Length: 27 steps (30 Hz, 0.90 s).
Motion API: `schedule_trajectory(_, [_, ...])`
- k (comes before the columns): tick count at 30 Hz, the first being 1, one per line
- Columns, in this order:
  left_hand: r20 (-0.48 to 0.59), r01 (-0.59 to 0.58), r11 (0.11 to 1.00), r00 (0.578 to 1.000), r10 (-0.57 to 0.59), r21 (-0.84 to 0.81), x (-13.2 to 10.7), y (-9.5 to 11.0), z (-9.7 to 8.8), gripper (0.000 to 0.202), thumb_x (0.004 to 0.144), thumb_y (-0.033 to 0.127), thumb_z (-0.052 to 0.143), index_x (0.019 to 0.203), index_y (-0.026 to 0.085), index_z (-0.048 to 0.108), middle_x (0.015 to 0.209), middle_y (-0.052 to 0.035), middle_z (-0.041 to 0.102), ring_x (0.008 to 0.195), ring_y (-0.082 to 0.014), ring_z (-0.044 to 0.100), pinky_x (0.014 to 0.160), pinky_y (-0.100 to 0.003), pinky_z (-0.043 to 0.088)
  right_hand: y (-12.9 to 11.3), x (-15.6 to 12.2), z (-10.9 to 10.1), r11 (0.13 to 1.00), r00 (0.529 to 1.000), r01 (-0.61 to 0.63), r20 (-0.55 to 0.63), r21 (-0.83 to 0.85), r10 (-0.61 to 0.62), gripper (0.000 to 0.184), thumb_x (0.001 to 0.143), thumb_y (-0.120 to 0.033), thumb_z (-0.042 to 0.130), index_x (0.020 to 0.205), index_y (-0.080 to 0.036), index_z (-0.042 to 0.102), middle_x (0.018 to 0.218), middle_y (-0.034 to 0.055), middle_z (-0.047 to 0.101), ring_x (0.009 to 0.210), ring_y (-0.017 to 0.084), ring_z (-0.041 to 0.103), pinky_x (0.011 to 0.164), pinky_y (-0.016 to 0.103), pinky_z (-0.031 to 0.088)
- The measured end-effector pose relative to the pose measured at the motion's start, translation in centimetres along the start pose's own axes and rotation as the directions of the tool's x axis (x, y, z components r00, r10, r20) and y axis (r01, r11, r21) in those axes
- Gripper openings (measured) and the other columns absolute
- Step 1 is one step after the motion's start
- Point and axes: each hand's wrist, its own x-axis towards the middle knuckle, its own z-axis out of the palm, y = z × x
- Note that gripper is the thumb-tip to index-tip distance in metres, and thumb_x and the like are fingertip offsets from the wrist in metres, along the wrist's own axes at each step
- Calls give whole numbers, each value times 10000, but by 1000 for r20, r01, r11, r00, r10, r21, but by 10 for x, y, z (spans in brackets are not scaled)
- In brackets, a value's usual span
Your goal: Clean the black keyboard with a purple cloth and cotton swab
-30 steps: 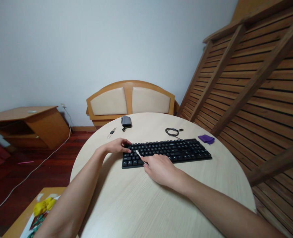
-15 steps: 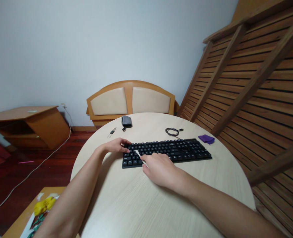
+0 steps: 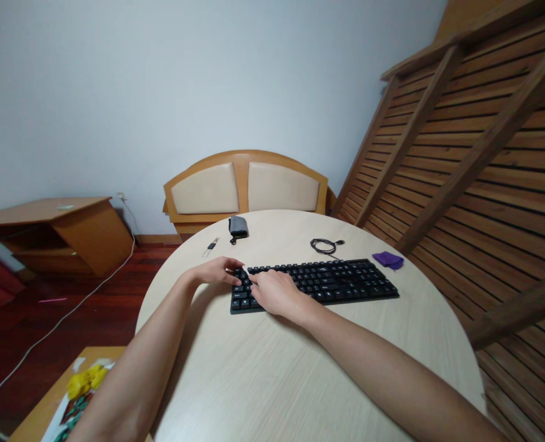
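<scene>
A black keyboard (image 3: 332, 283) lies flat on the round, pale wooden table (image 3: 254, 374). My left hand (image 3: 217, 271) holds the keyboard's left end, with its fingers at the far corner and its thumb over the leftmost keys. Pinched in my right hand (image 3: 274, 291) is a slim white brush-like stick (image 3: 246, 271). Only its tip shows, close to the upper left keys and near my left fingertips; my right hand covers the rest. The right hand rests over the left part of the keys.
Behind the keyboard lie a coiled black cable (image 3: 324, 246), a small grey pouch (image 3: 238, 226) and a small black-and-clear item (image 3: 211, 245). A purple cloth (image 3: 388, 260) sits at the right. Wooden slats (image 3: 475, 172) lean beyond the table. Yellow bundles (image 3: 86, 382) lie on a low surface at lower left.
My right hand has moved left and away from me over the keys, taking the white stick's tip toward the upper left corner. My left hand keeps its hold on the keyboard.
</scene>
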Motion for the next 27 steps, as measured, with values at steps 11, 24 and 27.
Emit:
schedule_trajectory(11, [8, 0, 999, 1000, 0, -37, 4, -6, 1, 704, 654, 448, 767, 1276, 163, 606, 1279, -100, 667, 1182, -278, 610, 1054, -369, 435, -3, -23, -8, 1000, 1000, 23, 15, -8, -23, 350, 942, -258, 461, 1168, -207, 723, 1044, 132, 761, 986, 274, 714, 815, 350, 508])
schedule_trajectory(24, [1, 15, 998, 1000, -15, -59, 4, -6, 1, 696, 642, 446, 778, 1242, 135, 612, 1245, -115, 675, 1158, -286, 619, 1013, -350, 464, -2, -49, -21, 999, 997, 19, 71, -26, -17, 336, 934, -240, 478, 1141, -213, 742, 1027, 116, 771, 965, 272, 722, 798, 337, 508])
schedule_trajectory(27, [2, 15, 998, 1000, -15, -64, 4, -6, 1, 697, 639, 444, 780, 1237, 129, 609, 1240, -119, 676, 1153, -289, 622, 1008, -353, 468, -2, -54, -19, 999, 997, 18, 81, -44, -14, 336, 934, -241, 485, 1155, -221, 737, 1026, 118, 772, 949, 273, 727, 789, 337, 510])
